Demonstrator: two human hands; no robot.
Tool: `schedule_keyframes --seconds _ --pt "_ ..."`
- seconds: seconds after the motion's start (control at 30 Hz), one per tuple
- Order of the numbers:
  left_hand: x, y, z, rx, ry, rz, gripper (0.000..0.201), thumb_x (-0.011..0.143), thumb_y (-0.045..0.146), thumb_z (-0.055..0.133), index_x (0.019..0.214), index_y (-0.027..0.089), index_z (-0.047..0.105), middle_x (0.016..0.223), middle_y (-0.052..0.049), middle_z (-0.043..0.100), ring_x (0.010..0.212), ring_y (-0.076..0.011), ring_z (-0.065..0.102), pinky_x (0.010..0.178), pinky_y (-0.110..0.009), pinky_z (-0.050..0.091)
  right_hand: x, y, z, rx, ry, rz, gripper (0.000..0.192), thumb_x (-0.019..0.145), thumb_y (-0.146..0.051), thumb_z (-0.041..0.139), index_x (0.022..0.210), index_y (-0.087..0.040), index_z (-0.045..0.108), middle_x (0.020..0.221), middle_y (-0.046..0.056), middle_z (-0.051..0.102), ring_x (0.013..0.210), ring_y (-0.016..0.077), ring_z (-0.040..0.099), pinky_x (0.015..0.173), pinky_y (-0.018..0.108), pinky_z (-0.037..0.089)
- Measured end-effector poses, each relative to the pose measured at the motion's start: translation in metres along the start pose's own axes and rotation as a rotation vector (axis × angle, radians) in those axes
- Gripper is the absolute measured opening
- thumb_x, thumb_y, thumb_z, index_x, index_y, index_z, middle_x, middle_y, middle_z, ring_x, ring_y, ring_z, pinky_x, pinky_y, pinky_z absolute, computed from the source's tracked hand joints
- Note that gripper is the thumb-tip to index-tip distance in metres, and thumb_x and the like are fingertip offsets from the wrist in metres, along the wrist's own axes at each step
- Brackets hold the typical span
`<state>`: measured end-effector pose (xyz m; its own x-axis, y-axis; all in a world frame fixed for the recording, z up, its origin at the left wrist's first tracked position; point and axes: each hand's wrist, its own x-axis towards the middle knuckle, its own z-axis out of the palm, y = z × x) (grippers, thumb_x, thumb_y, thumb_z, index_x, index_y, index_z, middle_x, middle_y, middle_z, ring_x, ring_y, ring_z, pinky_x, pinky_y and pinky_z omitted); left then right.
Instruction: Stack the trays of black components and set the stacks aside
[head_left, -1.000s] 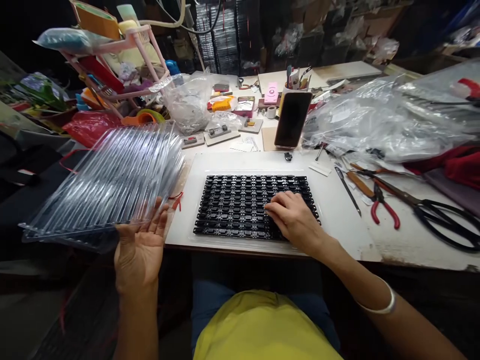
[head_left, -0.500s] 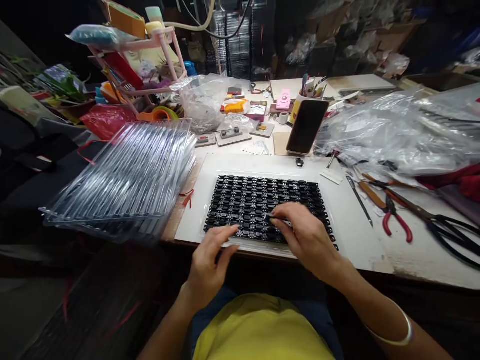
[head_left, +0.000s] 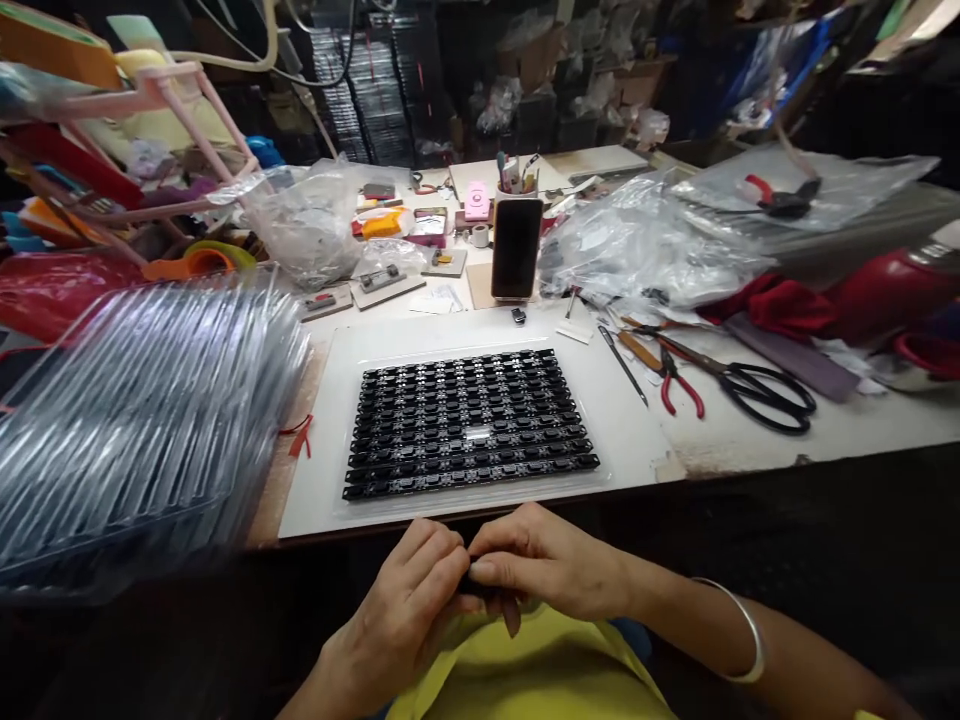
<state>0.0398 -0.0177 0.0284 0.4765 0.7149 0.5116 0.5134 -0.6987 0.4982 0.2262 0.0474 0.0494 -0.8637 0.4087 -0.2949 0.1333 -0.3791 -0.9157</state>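
Rows of small black parts [head_left: 465,400] with pale markings fill a clear plastic tray [head_left: 390,507]. Toward the middle of the rows, a bright white gap shows. My left hand [head_left: 416,595] and my right hand [head_left: 551,568] are closed and meet in front of the table edge, above my lap. Between their fingertips sits a small dark part [head_left: 474,580], mostly covered by the fingers, so its exact kind is unclear. Both hands appear to grip it.
Stacked clear trays [head_left: 142,420] stand at the left. A phone [head_left: 516,248] is propped upright behind the rows. Rightward lie a pointed tool [head_left: 622,365], red-handled pliers [head_left: 679,385] and black-handled scissors [head_left: 765,390]. Plastic bags [head_left: 645,240] are heaped behind them.
My right hand has left the tray and come down to my left hand, with the small dark part now between them. The view has swung to the right.
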Motion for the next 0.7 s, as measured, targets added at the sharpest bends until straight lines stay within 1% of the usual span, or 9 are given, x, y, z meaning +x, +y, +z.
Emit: schedule_keyframes --seconds 0.1,0.2,0.33,0.4,0.47,0.53,0.57,0.63,0.7 --pt "0.001 0.007 0.002 0.053 0.013 0.000 0.014 0.091 0.014 0.043 0.102 0.011 0.051 0.081 -0.010 0.060 0.076 -0.0186 0.051 0.067 -0.031 0.047 -0.001 0.008 0.003 0.106 0.011 0.008 0.039 0.078 -0.052 0.060 0.074 -0.013 0.059 0.056 -0.003 0.055 0.042 0.0049 0.046 0.048 0.019 0.040" --pt "0.000 0.015 0.009 0.069 0.050 -0.029 0.013 0.090 0.012 0.043 0.100 0.010 0.051 0.080 -0.010 0.059 0.074 -0.0178 0.050 0.065 -0.029 0.046 0.000 0.020 0.010 0.162 0.107 0.008 0.041 0.072 -0.054 0.065 0.074 -0.013 0.059 0.054 -0.004 0.052 0.045 0.0060 0.046 0.045 0.019 0.039" --pt "-0.004 0.021 0.021 0.086 0.130 -0.101 0.013 0.089 0.009 0.043 0.100 0.010 0.050 0.080 -0.010 0.059 0.073 -0.0174 0.050 0.066 -0.030 0.045 -0.001 0.031 0.012 0.142 0.208 0.006 0.038 0.074 -0.051 0.063 0.068 -0.014 0.057 0.049 -0.006 0.047 0.043 0.0054 0.040 0.042 0.018 0.033" --pt "-0.005 0.021 0.023 0.051 0.118 -0.149 0.012 0.090 0.011 0.044 0.100 0.012 0.049 0.078 -0.008 0.058 0.072 -0.0168 0.050 0.064 -0.030 0.044 -0.003 0.029 0.007 0.155 0.174 0.031 0.037 0.076 -0.049 0.062 0.069 -0.014 0.057 0.050 -0.005 0.048 0.045 0.0063 0.043 0.045 0.019 0.036" --pt "-0.004 0.020 0.019 -0.034 0.055 -0.149 0.010 0.091 0.017 0.046 0.099 0.014 0.049 0.078 -0.007 0.058 0.071 -0.0164 0.051 0.063 -0.029 0.044 -0.007 0.020 0.001 0.114 0.039 0.061 0.033 0.079 -0.046 0.061 0.074 -0.013 0.060 0.057 -0.002 0.054 0.051 0.0085 0.049 0.051 0.021 0.041" --pt "-0.002 0.015 0.011 -0.117 -0.002 -0.109 0.015 0.090 0.024 0.050 0.103 0.016 0.050 0.081 -0.007 0.059 0.074 -0.0166 0.053 0.067 -0.030 0.046 -0.011 0.007 -0.006 -0.069 -0.048 0.018 0.028 0.082 -0.040 0.060 0.080 -0.013 0.065 0.067 0.001 0.059 0.061 0.0109 0.054 0.059 0.024 0.043" --pt "0.000 0.011 0.007 -0.121 -0.011 -0.100 0.023 0.089 0.029 0.053 0.108 0.017 0.049 0.086 -0.008 0.060 0.079 -0.0177 0.055 0.070 -0.031 0.047 -0.012 0.001 -0.010 -0.198 -0.028 -0.047 0.025 0.083 -0.038 0.059 0.081 -0.014 0.067 0.071 0.002 0.061 0.065 0.0117 0.055 0.062 0.024 0.043" --pt "0.005 0.000 -0.001 -0.010 0.008 -0.149 0.045 0.085 0.038 0.057 0.123 0.018 0.045 0.102 -0.012 0.061 0.097 -0.0224 0.056 0.083 -0.036 0.046 -0.010 -0.010 -0.017 -0.455 0.167 -0.224 0.020 0.086 -0.034 0.057 0.085 -0.017 0.069 0.077 0.002 0.063 0.071 0.0129 0.056 0.066 0.024 0.042" --pt "0.012 -0.015 -0.005 0.213 0.009 -0.254 0.058 0.084 0.044 0.056 0.134 0.020 0.038 0.123 -0.016 0.054 0.120 -0.0289 0.045 0.097 -0.045 0.038 -0.002 -0.017 -0.026 -0.631 0.432 -0.364 0.018 0.087 -0.031 0.056 0.090 -0.019 0.067 0.081 0.002 0.065 0.074 0.0140 0.058 0.068 0.025 0.043"
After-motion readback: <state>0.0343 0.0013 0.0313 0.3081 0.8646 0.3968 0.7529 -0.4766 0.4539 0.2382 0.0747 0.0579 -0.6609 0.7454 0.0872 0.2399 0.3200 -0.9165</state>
